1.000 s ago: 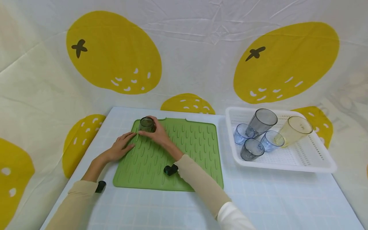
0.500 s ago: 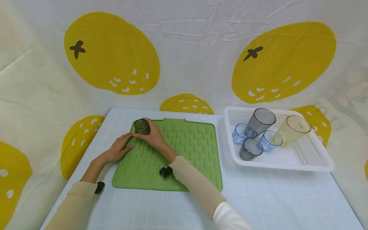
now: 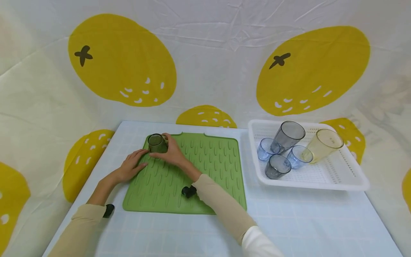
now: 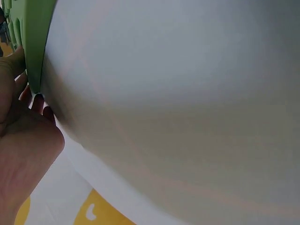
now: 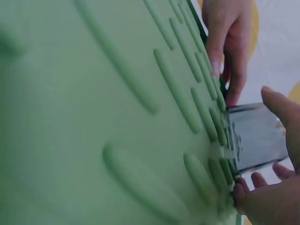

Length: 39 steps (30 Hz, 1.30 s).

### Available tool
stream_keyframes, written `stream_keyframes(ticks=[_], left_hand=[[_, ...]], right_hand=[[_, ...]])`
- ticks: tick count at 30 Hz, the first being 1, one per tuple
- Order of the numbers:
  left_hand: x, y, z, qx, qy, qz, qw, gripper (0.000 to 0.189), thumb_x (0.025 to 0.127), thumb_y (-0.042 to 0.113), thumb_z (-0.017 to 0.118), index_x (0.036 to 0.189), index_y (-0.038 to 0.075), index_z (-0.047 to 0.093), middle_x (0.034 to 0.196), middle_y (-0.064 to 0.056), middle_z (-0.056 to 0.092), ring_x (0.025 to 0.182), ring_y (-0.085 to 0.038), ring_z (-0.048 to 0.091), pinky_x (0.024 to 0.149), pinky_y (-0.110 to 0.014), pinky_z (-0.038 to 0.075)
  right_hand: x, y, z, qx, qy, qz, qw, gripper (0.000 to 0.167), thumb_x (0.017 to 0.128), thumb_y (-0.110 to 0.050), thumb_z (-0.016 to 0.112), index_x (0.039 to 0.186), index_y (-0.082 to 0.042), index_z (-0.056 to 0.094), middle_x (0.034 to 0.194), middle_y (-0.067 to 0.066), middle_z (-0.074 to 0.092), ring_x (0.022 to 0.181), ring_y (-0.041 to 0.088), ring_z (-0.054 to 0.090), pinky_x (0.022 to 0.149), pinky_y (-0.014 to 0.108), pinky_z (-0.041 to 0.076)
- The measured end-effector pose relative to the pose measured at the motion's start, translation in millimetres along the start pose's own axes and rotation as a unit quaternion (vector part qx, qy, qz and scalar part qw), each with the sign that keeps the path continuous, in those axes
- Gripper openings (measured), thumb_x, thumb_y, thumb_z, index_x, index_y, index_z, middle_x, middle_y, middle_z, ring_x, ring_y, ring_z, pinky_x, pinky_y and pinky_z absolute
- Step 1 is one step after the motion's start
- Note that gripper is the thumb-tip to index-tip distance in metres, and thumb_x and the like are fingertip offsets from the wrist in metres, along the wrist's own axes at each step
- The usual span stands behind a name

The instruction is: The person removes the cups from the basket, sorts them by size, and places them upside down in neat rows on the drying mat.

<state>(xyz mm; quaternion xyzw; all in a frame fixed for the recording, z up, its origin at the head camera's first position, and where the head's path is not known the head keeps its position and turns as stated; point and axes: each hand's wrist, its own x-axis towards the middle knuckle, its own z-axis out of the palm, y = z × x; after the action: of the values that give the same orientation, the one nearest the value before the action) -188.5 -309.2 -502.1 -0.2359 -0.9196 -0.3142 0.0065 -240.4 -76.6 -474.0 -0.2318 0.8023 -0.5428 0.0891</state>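
The right hand (image 3: 173, 151) grips a dark glass (image 3: 156, 145) at the green mat (image 3: 212, 160)'s far-left corner, left hand (image 3: 129, 167) loose-fingered at its left edge: likely placing, release next.

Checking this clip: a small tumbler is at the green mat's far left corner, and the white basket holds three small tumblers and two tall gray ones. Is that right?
Not quite: in the white basket, the head view shows one tall gray tumbler and one tall yellow tumbler, not two gray. The rest stands.

Not a word can be read; only faint, illegible lettering (image 3: 362, 125) is glimpsed on the backdrop (image 3: 218, 71), beyond the desk's (image 3: 308, 221) far right corner.
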Motion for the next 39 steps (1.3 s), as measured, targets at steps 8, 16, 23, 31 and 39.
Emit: stream_keyframes(ticks=[8, 16, 23, 31, 39], left_hand=[[0.1, 6.8, -1.6, -0.007, -0.007, -0.006, 0.9999, 0.05, 0.107, 0.01, 0.054, 0.147, -0.014, 0.037, 0.149, -0.04, 0.033, 0.136, -0.061, 0.028, 0.105, -0.076, 0.021], [0.1, 9.5, 1.2, -0.037, -0.002, -0.001, 0.9993, 0.05, 0.106, 0.005, 0.052, 0.147, -0.017, 0.035, 0.148, -0.043, 0.03, 0.136, -0.062, 0.024, 0.106, -0.075, 0.018], [-1.7, 1.3, 6.3, -0.006, 0.019, 0.021, 0.9996, 0.049, 0.108, 0.013, 0.052, 0.147, -0.012, 0.038, 0.146, -0.041, 0.034, 0.132, -0.059, 0.031, 0.103, -0.072, 0.024], [-5.0, 6.6, 1.7, -0.039, 0.01, 0.01, 0.9991, 0.049, 0.106, 0.005, 0.052, 0.148, -0.015, 0.036, 0.147, -0.041, 0.032, 0.133, -0.059, 0.028, 0.105, -0.071, 0.022], [-3.0, 12.8, -3.6, -0.047, 0.008, -0.001, 0.9988, 0.05, 0.103, 0.0, 0.056, 0.147, -0.016, 0.039, 0.148, -0.041, 0.033, 0.135, -0.061, 0.028, 0.104, -0.076, 0.023]], right_hand=[[-11.5, -1.1, -15.8, -0.044, -0.022, 0.035, 0.9981, 0.092, 0.091, -0.035, 0.08, 0.16, -0.006, 0.027, 0.162, 0.017, 0.031, 0.145, 0.031, 0.038, 0.114, 0.043, 0.04], [-29.0, -8.9, -40.2, -0.055, -0.056, 0.023, 0.9967, 0.085, 0.093, -0.031, 0.078, 0.158, -0.003, 0.032, 0.158, 0.018, 0.034, 0.141, 0.035, 0.042, 0.11, 0.043, 0.044], [-44.0, -14.3, -61.8, -0.033, -0.063, 0.026, 0.9971, 0.073, 0.094, -0.025, 0.078, 0.153, -0.006, 0.04, 0.156, 0.017, 0.036, 0.141, 0.037, 0.041, 0.109, 0.046, 0.045], [-63.5, -28.5, -85.3, 0.002, -0.06, 0.01, 0.9981, 0.059, 0.096, -0.021, 0.076, 0.147, -0.006, 0.048, 0.154, 0.017, 0.038, 0.14, 0.04, 0.043, 0.114, 0.049, 0.041], [-83.4, -41.9, -111.5, 0.004, -0.047, -0.015, 0.9988, 0.056, 0.097, -0.019, 0.075, 0.145, -0.005, 0.05, 0.149, 0.013, 0.047, 0.138, 0.031, 0.047, 0.113, 0.046, 0.042]])
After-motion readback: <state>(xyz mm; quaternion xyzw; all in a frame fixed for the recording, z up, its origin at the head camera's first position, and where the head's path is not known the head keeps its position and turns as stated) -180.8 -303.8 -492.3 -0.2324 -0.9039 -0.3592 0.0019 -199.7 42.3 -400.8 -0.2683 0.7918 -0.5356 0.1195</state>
